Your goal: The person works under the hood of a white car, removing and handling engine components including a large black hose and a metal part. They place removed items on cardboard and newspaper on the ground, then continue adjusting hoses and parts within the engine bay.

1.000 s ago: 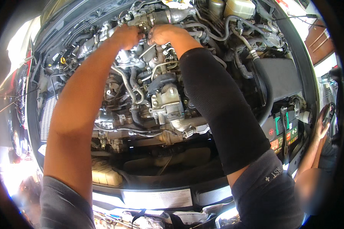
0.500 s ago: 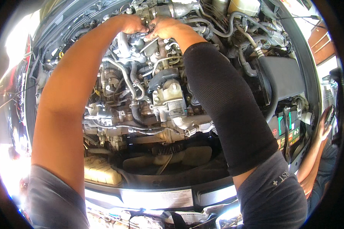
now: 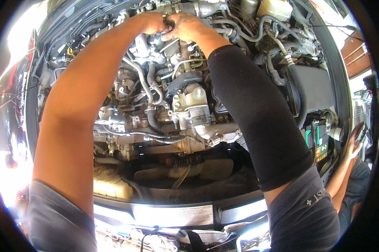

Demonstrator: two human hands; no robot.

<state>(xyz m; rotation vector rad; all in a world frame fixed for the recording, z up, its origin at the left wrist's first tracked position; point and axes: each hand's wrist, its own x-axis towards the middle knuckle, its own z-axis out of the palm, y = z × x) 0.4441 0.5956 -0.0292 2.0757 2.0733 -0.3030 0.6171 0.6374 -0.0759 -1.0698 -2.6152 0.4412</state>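
Note:
I lean over an open car engine bay (image 3: 185, 109), both arms stretched to its far side. My left hand (image 3: 153, 23) and my right hand (image 3: 187, 27) meet at the back of the engine, fingers curled around a dark ring-shaped part (image 3: 169, 28) on a hose or pipe fitting. The fingers hide most of it, so I cannot tell exactly what it is. My right forearm wears a black sleeve (image 3: 256, 113). Metal pipes and black hoses (image 3: 149, 90) run below my hands.
A black air box (image 3: 313, 90) and a battery (image 3: 319, 145) sit at the right. Another person's hand (image 3: 355, 136) rests on the right fender. A pale coolant tank (image 3: 109, 182) lies low left, a white reservoir (image 3: 275, 8) top right. The front panel (image 3: 176, 214) spans the bottom.
Both hands have reached farther toward the back of the engine bay and stayed together on the same part; the view has shifted slightly forward.

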